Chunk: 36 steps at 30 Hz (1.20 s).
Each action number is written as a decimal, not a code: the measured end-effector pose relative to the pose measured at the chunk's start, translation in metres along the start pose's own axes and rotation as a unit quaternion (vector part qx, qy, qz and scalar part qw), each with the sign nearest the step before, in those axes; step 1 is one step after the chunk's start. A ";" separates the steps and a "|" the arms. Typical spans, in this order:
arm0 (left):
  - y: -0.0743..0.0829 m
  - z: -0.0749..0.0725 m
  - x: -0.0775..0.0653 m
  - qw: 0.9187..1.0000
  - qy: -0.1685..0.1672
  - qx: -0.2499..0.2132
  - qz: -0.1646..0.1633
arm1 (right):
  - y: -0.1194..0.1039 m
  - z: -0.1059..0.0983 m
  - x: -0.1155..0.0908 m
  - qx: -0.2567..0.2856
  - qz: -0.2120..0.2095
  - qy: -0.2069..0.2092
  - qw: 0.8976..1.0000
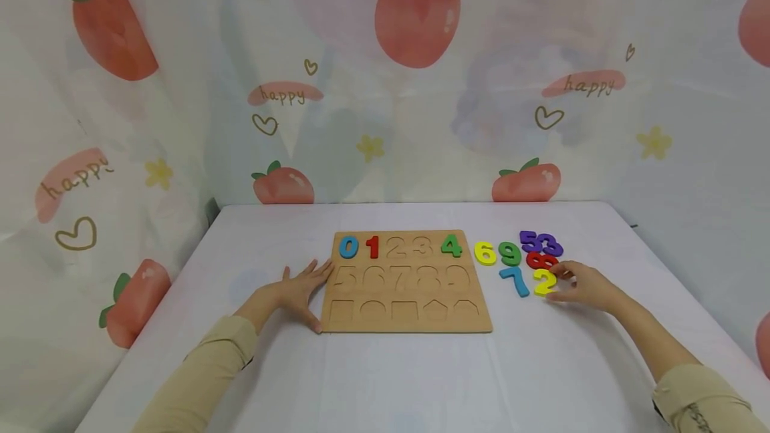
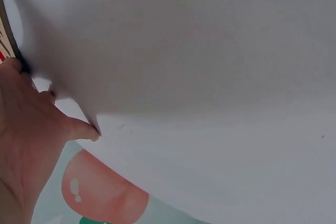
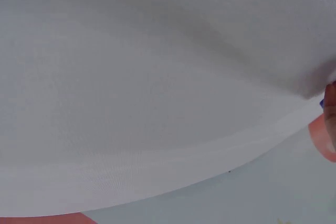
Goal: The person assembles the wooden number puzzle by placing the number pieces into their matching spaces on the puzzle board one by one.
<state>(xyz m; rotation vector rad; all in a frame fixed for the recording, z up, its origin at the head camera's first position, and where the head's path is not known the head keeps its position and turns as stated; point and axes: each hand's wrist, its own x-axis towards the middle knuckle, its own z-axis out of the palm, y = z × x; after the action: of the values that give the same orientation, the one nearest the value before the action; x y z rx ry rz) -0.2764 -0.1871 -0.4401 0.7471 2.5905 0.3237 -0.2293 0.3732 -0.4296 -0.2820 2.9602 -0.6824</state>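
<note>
A wooden number puzzle board (image 1: 368,296) lies on the table, with a blue 0 (image 1: 348,247), a red 1 (image 1: 373,246) and a green 4 (image 1: 451,246) in its top row. My left hand (image 1: 299,291) is spread along the board's left edge, fingertips at the upper part and thumb near the bottom corner. To the right of the board, my right hand (image 1: 585,287) pinches a yellow number 2 (image 1: 544,282) between thumb and fingers at its right side. The left wrist view shows the left hand (image 2: 31,129); in the right wrist view only fingers (image 3: 329,111) show at the edge.
Beside the 2 lie a blue 7 (image 1: 515,281), a red 8 (image 1: 539,260), a green 9 (image 1: 509,254) and a yellow 6 (image 1: 484,253). Purple 5 (image 1: 529,240) and 3 (image 1: 551,244) pieces touch behind them. A printed curtain (image 1: 415,139) stands behind the white table (image 1: 397,379).
</note>
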 end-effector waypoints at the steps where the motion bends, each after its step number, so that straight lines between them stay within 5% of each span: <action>1: 0.000 0.000 0.000 1.000 -0.002 0.002 -0.001 | -0.001 0.000 0.000 -0.003 0.002 -0.003 1.000; 36: 0.006 -0.006 -0.003 0.999 -0.026 0.006 -0.017 | -0.002 -0.001 0.004 0.002 0.026 -0.025 0.999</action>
<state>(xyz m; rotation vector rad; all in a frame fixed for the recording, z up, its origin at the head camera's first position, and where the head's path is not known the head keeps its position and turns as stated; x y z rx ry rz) -0.2742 -0.1848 -0.4319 0.7058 2.5547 0.2746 -0.2326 0.3710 -0.4284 -0.2181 2.9082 -0.6657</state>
